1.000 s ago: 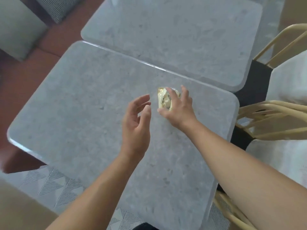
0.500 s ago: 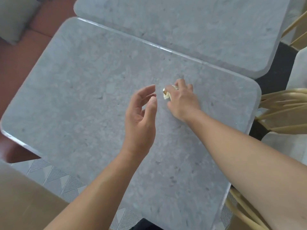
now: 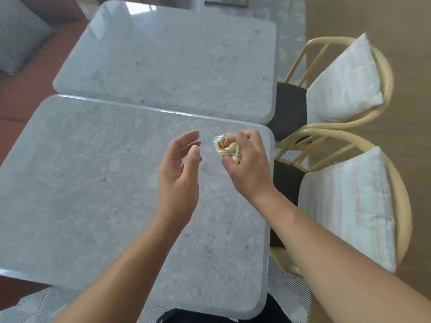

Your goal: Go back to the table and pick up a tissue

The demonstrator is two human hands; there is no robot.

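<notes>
A café or dining area: grey stone tables (image 3: 163,66), cushioned rattan chairs (image 3: 349,85), bench sofa (image 3: 21,94).

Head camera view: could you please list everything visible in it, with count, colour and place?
Wrapper: one, crumpled, pale cream with an orange spot, held above the near table's far right corner.
Tables: two, grey stone-look tops, set edge to edge, one near and one far.
Chairs: two, pale yellow curved frames with dark seats, right of the tables.
Chair cushions: two, white with faint stripes, one on each chair.
Sofa: one, reddish brown, far left.
Pillow: one, grey striped, on the sofa.
Left hand: one, fingers relaxed, holding nothing, beside the wrapper.
Right hand: one, its grip curled round the wrapper.
</notes>
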